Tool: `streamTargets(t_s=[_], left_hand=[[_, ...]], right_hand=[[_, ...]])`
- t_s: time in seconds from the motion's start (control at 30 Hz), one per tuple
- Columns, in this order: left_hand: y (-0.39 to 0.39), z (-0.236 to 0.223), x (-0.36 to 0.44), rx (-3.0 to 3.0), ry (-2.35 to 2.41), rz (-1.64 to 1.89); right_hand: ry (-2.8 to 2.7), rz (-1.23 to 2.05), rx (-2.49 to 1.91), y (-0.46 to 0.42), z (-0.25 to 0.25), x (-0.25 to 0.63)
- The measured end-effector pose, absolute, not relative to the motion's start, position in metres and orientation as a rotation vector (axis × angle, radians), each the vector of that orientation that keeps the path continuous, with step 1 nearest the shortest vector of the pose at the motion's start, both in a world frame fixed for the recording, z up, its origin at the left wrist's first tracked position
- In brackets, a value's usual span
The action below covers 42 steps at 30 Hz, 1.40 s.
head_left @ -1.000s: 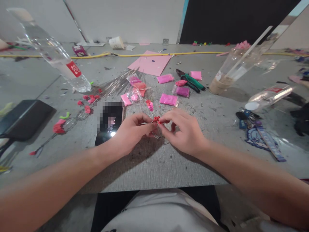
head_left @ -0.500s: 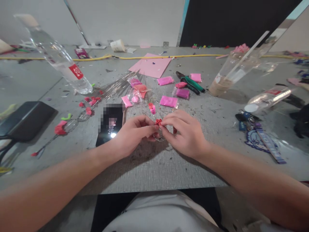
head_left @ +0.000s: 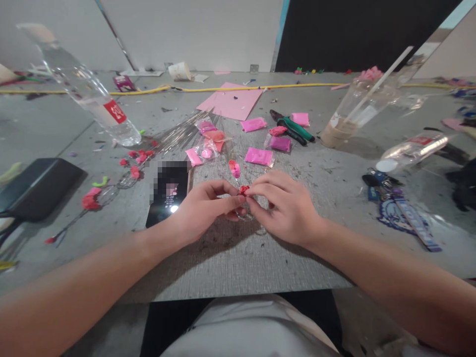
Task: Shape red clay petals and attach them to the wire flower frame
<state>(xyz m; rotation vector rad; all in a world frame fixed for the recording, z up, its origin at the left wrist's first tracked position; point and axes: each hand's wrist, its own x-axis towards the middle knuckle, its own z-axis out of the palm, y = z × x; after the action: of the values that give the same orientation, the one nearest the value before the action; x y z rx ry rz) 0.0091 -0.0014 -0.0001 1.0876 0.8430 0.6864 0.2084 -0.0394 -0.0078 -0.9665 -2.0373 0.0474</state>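
Observation:
Between my two hands, over the middle of the table, is a small lump of red clay (head_left: 244, 190). My left hand (head_left: 215, 201) is closed on it from the left, thumb and fingers pinched together. From the right, the fingertips of my right hand (head_left: 280, 206) pinch the same lump. A loop of thin wire (head_left: 245, 216) hangs just below the fingers; whether it joins the clay I cannot tell. Just beyond my hands stands a pink and orange clay piece (head_left: 234, 168) on wire. Several pink clay packets (head_left: 259, 156) lie farther back.
A phone (head_left: 169, 198) lies beside my left hand. Left of it are red clay pieces (head_left: 91, 198) on wire, a black case (head_left: 40, 188) and a tall bottle (head_left: 115, 116). Green-handled pliers (head_left: 297, 130), a plastic cup (head_left: 340, 130) and keys (head_left: 379, 181) are to the right.
My fingers have shifted very slightly around the red clay, which both hands still pinch. The whole view has moved a little; the things on the table stay in place.

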Motion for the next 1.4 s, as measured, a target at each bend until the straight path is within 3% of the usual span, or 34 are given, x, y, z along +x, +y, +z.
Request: streamTargets(t_s=[0.23, 0.4, 0.83, 1.2, 1.4], left_hand=[[0.003, -0.004, 0.008, 1.139, 0.861, 0.715], [0.003, -0.006, 0.009, 1.177, 0.866, 0.737], [0.002, -0.003, 0.009, 1.296, 0.824, 0.738], [0.001, -0.004, 0.009, 1.313, 0.886, 0.709], [0.002, -0.006, 0.009, 1.276, 0.865, 0.673]], right_hand=[[-1.853, 0.372, -1.107, -0.042, -0.006, 0.209], [-1.628, 0.85, -1.265, -0.039, -0.011, 0.209], [-0.92, 1.816, -1.05, -0.033, -0.009, 0.207], [-0.885, 1.789, -1.046, -0.031, -0.011, 0.207], [-0.781, 1.963, -0.929, -0.03, -0.01, 0.208]])
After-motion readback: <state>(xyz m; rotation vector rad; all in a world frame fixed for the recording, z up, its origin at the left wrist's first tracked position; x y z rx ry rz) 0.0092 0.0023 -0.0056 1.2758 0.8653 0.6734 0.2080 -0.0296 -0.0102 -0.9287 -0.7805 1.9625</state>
